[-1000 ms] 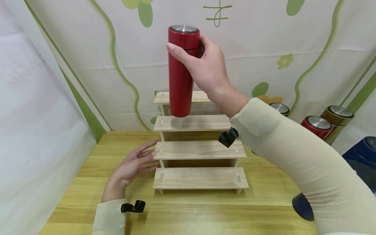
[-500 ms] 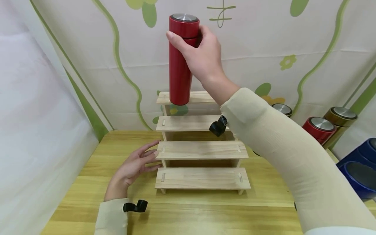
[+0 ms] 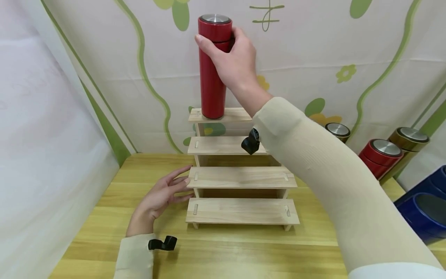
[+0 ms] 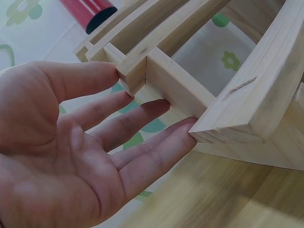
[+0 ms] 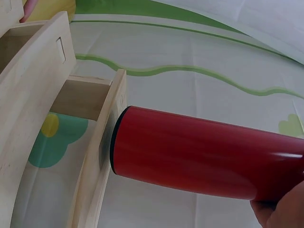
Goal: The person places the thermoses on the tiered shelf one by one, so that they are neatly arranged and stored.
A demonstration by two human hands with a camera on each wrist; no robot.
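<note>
My right hand (image 3: 237, 58) grips a red thermos bottle (image 3: 213, 81) with a silver lid near its top, thumb across the front. The bottle stands upright over the left part of the top board of a stepped wooden shelf (image 3: 240, 177). In the right wrist view the bottle's dark base (image 5: 115, 140) is at that board's surface; whether it bears its weight there I cannot tell. My left hand (image 3: 162, 195) is at the shelf's left side. In the left wrist view its extended fingers (image 4: 156, 159) and thumb touch the ends and side panel of the boards.
On the right stand another red thermos (image 3: 379, 157), a gold one (image 3: 411, 139), a dark one (image 3: 336, 130) partly behind my sleeve, and blue ones (image 3: 425, 213). A patterned cloth (image 3: 296, 46) hangs behind the wooden table (image 3: 223, 252).
My right hand has raised the red thermos from in front of the upper boards and brought it back onto or just over the top board. The left hand keeps its place at the shelf.
</note>
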